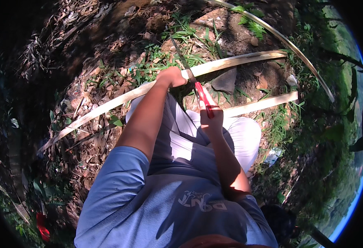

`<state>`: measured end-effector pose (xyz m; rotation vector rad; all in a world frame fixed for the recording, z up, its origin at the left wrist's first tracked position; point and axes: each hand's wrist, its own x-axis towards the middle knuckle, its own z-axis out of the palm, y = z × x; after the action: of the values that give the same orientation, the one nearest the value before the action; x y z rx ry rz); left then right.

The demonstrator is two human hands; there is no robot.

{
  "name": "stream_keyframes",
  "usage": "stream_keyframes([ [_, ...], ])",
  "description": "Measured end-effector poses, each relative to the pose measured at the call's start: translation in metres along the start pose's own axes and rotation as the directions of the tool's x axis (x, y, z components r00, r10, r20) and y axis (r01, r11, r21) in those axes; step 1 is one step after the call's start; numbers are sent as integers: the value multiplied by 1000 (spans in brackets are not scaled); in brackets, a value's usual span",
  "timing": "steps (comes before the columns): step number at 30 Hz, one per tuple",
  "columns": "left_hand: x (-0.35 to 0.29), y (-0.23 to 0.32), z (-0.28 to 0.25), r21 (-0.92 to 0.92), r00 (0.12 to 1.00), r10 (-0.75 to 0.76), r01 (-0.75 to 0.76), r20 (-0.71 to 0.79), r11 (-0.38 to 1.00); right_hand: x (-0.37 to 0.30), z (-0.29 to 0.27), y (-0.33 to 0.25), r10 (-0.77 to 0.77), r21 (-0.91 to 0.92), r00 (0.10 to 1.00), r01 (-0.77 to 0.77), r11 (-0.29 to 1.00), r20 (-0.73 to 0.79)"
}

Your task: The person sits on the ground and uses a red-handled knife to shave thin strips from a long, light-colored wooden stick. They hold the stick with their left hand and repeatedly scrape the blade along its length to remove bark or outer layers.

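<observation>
In the head view, we see the long pale strip (236,61) of wood, our landmark, running crosswise in front of the seated person, its left end down among the dry leaves (91,153).

The left hand (173,77) is on the strip near its middle, fingers clenched around it just left of the blade; we take this close hold as a way to steady the wood where the edge meets it. The right hand (211,119), on the body side of the strip, has its fingers wrapped around the handle of a red-handled cutting tool (204,99). The blade lies across the strip and points away beyond it, which we judge gives the arm a straight line to work along. Whether the edge has bitten in, we cannot tell.

Just on the body side of the strip's right half we find a dark flat stone (225,81), and nearer the body a shorter plank (268,103). Beyond the strip, to the right, a thin curved lath (291,44) lies apart, seemingly kept out of the arms' way.
</observation>
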<state>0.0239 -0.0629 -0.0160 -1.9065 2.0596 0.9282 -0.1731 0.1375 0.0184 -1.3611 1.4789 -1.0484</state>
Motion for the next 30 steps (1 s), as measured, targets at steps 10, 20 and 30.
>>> stream_keyframes([
  [10, 1, 0, -3, -3, 997, 53, -53, 57, 999, -187, -103, -60, -20, -242, 999, 11, 970, -36],
  [20, -13, 10, -4, 35, 999, -4, 5, -39, 999, 20, 8, -12, -164, 16, 986, 164, 986, -13],
  [30, 5, -11, 2, 15, 999, 35, -36, 39, 999, 18, 22, 0, -267, 80, 961, 273, 959, -75],
])
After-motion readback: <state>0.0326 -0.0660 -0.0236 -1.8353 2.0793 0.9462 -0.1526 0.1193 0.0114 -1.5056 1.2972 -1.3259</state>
